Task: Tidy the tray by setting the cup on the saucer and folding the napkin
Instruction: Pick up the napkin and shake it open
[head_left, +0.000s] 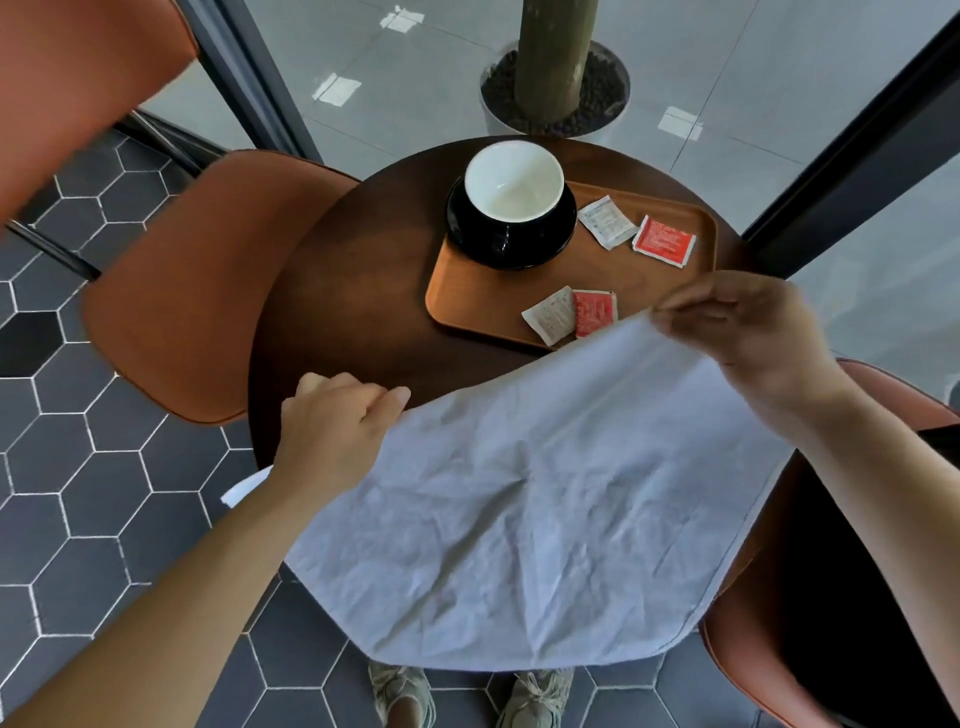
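Cup (513, 188) already sits on the saucer (511, 239) at the far-left end of the tray (670, 270), so what's left, by my read, is the napkin (519, 493). It's held open and spread, hanging from two top corners over the near edge of the desk (358, 291), w/ the lower hem dropping toward the person's shoes. Left hand (337, 431) has its grip pinched shut on the near-left corner, low and close to the body; right hand (748, 322) has its grip pinched shut on the far-right corner, higher and further out, just over the tray's near-right edge. So the held top edge, the cloth's working axis, runs diagonally from lower-left to upper-right, not square to the person. The fold likely turns on that: either bring the two corners together, or level the edge and lay the cloth flat on the bare desk. The left hand is nearer the open desk surface; the right is nearer the tray and the sachets (571, 314), which a sweeping hem could drag.
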